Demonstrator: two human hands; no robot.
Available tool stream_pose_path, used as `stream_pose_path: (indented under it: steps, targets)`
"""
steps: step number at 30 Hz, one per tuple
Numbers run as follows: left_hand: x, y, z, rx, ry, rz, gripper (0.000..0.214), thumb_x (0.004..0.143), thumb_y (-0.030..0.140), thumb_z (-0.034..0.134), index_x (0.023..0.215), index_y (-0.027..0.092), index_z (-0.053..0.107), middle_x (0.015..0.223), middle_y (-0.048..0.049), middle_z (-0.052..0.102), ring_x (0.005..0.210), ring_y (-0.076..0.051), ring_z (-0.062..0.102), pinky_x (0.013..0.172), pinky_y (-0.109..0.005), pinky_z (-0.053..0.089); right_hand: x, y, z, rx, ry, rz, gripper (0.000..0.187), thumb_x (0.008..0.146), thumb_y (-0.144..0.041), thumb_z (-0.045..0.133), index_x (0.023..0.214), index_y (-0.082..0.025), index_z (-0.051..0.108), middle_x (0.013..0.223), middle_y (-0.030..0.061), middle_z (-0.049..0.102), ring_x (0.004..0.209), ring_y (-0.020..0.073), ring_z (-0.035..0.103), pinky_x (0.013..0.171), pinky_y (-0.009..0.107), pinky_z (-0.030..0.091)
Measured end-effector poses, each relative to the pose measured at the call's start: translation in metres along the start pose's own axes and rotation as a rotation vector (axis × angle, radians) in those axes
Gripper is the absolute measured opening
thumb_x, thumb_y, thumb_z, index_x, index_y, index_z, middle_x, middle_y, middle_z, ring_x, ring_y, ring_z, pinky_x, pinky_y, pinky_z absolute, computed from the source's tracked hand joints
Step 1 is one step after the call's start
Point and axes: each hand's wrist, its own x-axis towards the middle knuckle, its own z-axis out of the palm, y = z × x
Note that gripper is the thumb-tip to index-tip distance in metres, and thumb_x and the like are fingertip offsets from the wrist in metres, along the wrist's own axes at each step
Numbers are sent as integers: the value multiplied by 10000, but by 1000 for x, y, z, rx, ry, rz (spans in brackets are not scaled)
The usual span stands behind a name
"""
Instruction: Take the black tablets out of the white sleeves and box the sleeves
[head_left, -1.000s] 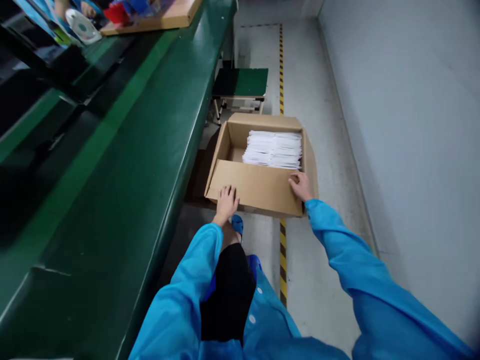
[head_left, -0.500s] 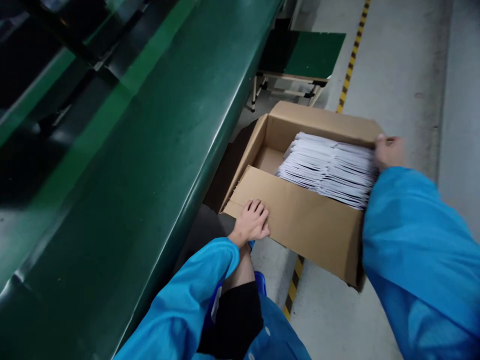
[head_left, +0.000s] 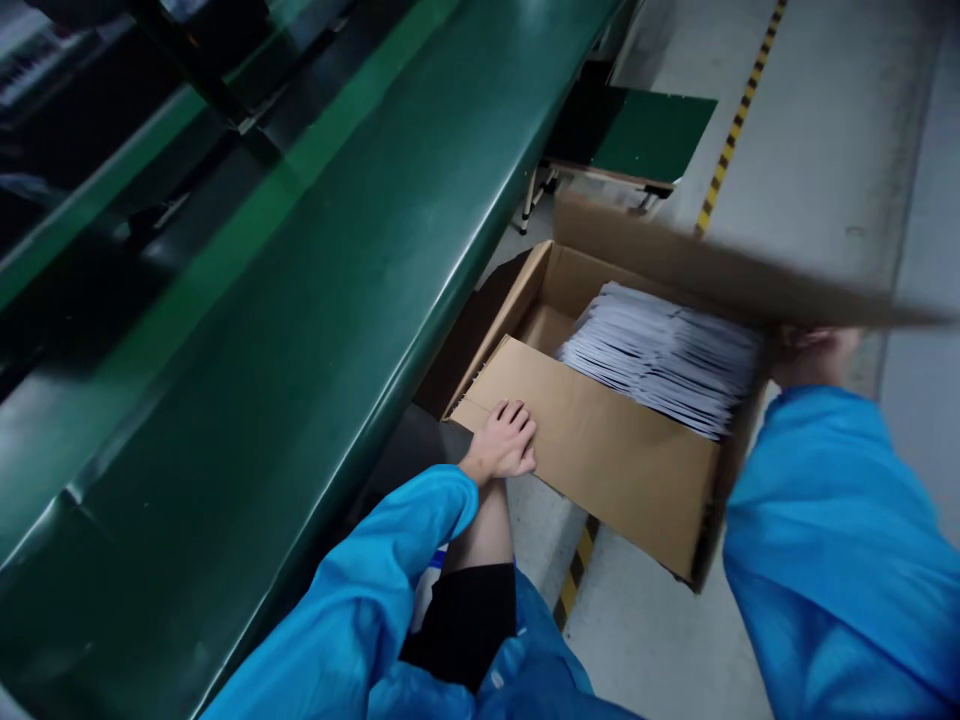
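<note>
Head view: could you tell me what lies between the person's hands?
The near flap under the left hand, then the stack of white sheets in the cardboard box, up to the right hand, as the head view shows.

Dim, even light — sheen on green surface, motion-blurred flap [head_left: 720, 265].

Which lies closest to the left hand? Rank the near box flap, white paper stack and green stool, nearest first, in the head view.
1. Near box flap: under the left hand, touching.
2. White paper stack: inside the box, to the right.
3. Green stool: beyond the box.
</note>
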Motion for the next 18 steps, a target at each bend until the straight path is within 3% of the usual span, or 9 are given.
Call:
stream_pose_path:
  steps: [3,6,8,12,15,18]
  targets:
    - [1,-1,0,-9,7,-14,428,914,410,610,1245,153,697,1373,-179,676,1434,-345,532,1270,-519,385,-28,8,-19,-66,-90,156,561,845,-731,697,571,-260,561,1060,202,723,1232,380,643,1158,575,433]
    - [1,-2,0,-30,39,-29,411,902,382,623,1241,162,695,1370,-175,674,1426,-342,528,1263,-512,380,-62,13,-30,-358,-224,79,392,750,-556,858,711,-229,646,1114,167,715,1256,334,611,1203,536,395]
    - [2,-2,0,-54,66,-39,386,900,360,622,1222,162,699,1360,-179,673,1410,-339,537,1256,-505,380,-88,12,-33,-494,-260,-9,387,740,-549,856,798,-217,667,1208,173,693,1319,331,561,1244,541,347]
    - [0,2,-5,-205,130,-132,323,887,368,649,1143,175,693,1319,-179,672,1319,-336,585,1210,-504,419,-155,11,-35,-687,-266,-177,415,850,-575,680,1028,-200,659,1339,200,652,1367,359,508,1264,654,294]
    - [-16,3,-7,-479,278,-294,196,877,325,665,1038,213,670,1266,-143,673,1256,-313,604,1165,-484,457,-220,18,-49,-645,-221,-156,419,864,-510,619,1160,-214,631,1448,184,601,1446,352,456,1315,632,228]
    - [-52,-7,-1,-812,600,-666,144,851,232,682,985,220,629,1237,-139,662,1309,-323,568,1196,-479,425,-299,35,-74,-440,-63,34,599,822,-520,665,1314,-195,566,1595,203,456,1539,348,367,1344,570,230]
